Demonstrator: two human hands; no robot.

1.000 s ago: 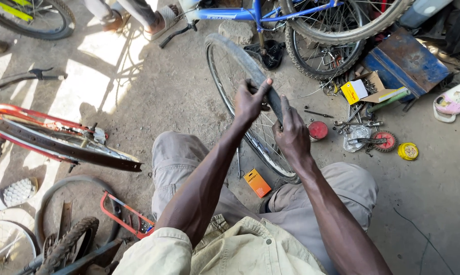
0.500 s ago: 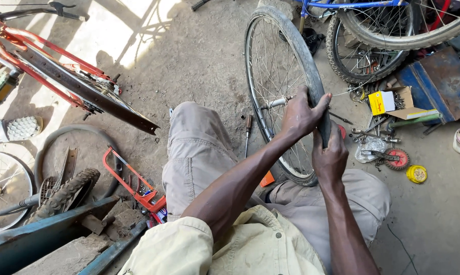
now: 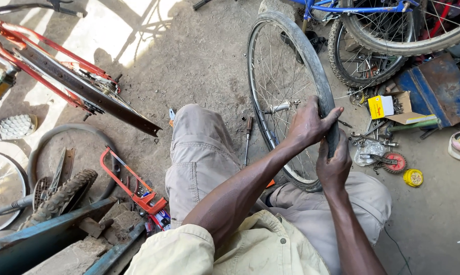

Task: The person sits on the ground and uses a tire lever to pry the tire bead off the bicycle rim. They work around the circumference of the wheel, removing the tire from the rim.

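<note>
Black rubber tyre on a spoked steel bicycle wheel stands upright on the floor between the seated person's knees, its near edge by the thighs. The left hand is clamped over the tyre's right side, thumb stretched across the tread; the right hand is wrapped tight around the tyre just nearer, the two touching. To do this well, I judge the thumbs should press the tyre edge toward the rim a short stretch at a time, hands kept close together, while the knees steady the wheel so it does not roll or tip.

Bare, dusty concrete floor lies all around, sunlit at the far left. A red bicycle frame lies to the left, an orange hacksaw near the left knee, a screwdriver beside the wheel. To the right sit a yellow box, scattered spanners, and a blue bicycle at the far edge.
</note>
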